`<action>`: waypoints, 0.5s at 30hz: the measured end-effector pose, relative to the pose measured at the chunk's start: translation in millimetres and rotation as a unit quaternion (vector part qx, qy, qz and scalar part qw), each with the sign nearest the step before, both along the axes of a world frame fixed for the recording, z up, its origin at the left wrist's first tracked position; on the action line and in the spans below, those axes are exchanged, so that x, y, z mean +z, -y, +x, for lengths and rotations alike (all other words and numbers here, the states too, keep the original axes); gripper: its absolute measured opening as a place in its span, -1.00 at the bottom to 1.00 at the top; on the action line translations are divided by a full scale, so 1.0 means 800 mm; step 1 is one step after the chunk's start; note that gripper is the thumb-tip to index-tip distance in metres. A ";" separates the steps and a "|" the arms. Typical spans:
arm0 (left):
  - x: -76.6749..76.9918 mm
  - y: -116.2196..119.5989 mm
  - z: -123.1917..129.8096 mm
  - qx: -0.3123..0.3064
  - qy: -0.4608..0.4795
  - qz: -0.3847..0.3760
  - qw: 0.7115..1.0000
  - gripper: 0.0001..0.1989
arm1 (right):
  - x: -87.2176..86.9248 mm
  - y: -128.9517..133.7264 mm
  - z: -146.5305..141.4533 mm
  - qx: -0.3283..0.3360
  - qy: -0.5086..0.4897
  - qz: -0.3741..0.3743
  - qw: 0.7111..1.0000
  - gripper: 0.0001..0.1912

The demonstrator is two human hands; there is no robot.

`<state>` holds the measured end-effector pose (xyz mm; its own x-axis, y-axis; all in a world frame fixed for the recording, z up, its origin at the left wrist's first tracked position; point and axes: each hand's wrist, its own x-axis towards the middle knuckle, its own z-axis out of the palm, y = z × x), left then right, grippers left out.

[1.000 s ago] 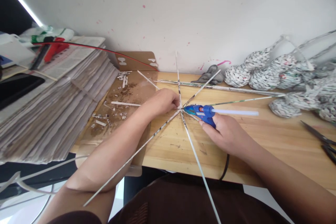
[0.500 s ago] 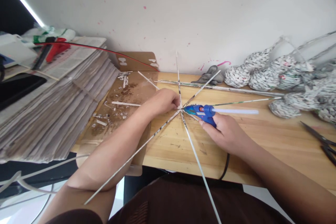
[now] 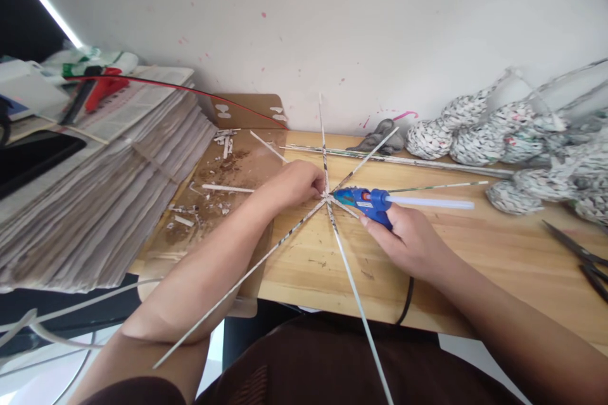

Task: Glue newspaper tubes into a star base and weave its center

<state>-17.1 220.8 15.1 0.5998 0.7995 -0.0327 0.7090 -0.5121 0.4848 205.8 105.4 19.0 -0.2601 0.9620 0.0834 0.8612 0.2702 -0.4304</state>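
My right hand (image 3: 403, 237) is wrapped round a blue hot glue gun (image 3: 373, 202), with a long clear glue stick (image 3: 432, 202) sticking out of its back. The gun's nozzle points left, at the crossing of several thin rolled-paper sticks (image 3: 350, 278) that spread out like a star. At that crossing the fingers of my left hand (image 3: 301, 185) are closed, pinching the paper sticks close to the nozzle. Whether the nozzle touches the paper, I cannot tell. One long stick passes over my left forearm.
Tied newspapers (image 3: 118, 202) are stacked at the left, bearing a phone (image 3: 42, 155) and a red-handled tool (image 3: 102, 90). Paper scraps lie on brown cardboard (image 3: 228, 215). Woven paper pieces (image 3: 479, 139) and black scissors (image 3: 582, 253) are at the right. Loose paper sticks (image 3: 427, 164) lie along the back.
The glue gun has tilted slightly, its glue stick's rear end now a little lower and farther right. The stick toward me has shifted slightly left. My left hand is nearly still.
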 end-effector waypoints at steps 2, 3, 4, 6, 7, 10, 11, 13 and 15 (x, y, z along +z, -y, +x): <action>0.000 0.000 0.000 -0.001 -0.002 0.001 1.000 -0.90 | 0.000 -0.001 -0.001 -0.001 0.003 -0.004 1.000 -0.70; 0.001 0.000 0.000 -0.001 -0.003 0.001 1.000 -0.91 | -0.001 -0.001 -0.001 0.002 0.007 -0.007 1.000 -0.70; 0.001 0.000 0.001 0.001 -0.006 0.001 1.000 -0.91 | -0.001 -0.001 -0.001 0.004 0.009 -0.010 1.000 -0.70; 0.001 0.000 0.002 0.005 -0.011 0.002 1.000 -0.90 | -0.002 -0.001 -0.001 -0.001 0.006 -0.007 1.000 -0.70; 0.002 0.000 0.002 0.005 -0.014 0.002 1.000 -0.90 | -0.003 -0.001 0.000 -0.006 0.005 -0.003 1.000 -0.69; 0.002 0.000 0.003 0.003 -0.023 0.006 1.000 -0.89 | -0.004 -0.001 0.000 -0.006 0.008 -0.001 1.000 -0.70; 0.001 0.000 0.003 0.002 -0.024 0.006 1.000 -0.89 | -0.004 -0.001 0.000 -0.004 0.008 -0.002 1.000 -0.71; 0.000 0.000 0.003 0.002 -0.025 0.006 1.000 -0.90 | -0.004 -0.001 0.000 -0.003 0.005 -0.002 1.000 -0.70; -0.001 -0.001 0.002 0.002 -0.025 0.007 1.000 -0.90 | -0.003 -0.001 -0.001 -0.003 0.003 -0.003 1.000 -0.70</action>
<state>-15.3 221.4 14.5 0.5948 0.8022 -0.0516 0.7341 -0.5159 0.4415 205.1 106.2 16.4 -0.2544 0.9641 0.0761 0.8652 0.2620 -0.4276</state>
